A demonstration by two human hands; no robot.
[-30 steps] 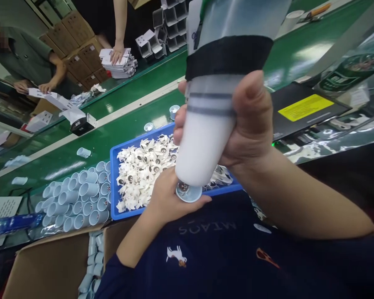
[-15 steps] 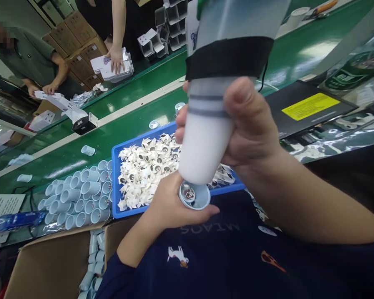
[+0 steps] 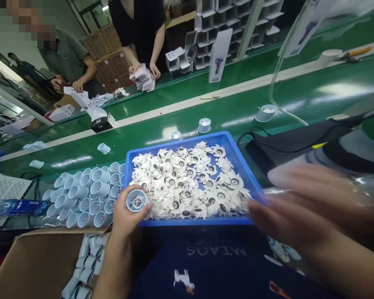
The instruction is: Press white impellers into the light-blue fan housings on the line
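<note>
Cup (image 3: 136,200) clamped in left hand (image 3: 124,214), right hand (image 3: 302,207) apart, apparently empty, by blue tray (image 3: 180,141).

The right hand (image 3: 299,207) is a motion blur, so its grip cannot be told; the cardboard box (image 3: 28,265) runs off the bottom edge of the view.

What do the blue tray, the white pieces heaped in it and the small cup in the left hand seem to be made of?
The tray looks like moulded plastic: glossy, evenly coloured. The white pieces seem thin matte plastic, with crisp curved edges, though that's uncertain. The cup in the left hand looks like smooth plastic, softly shiny.
</note>
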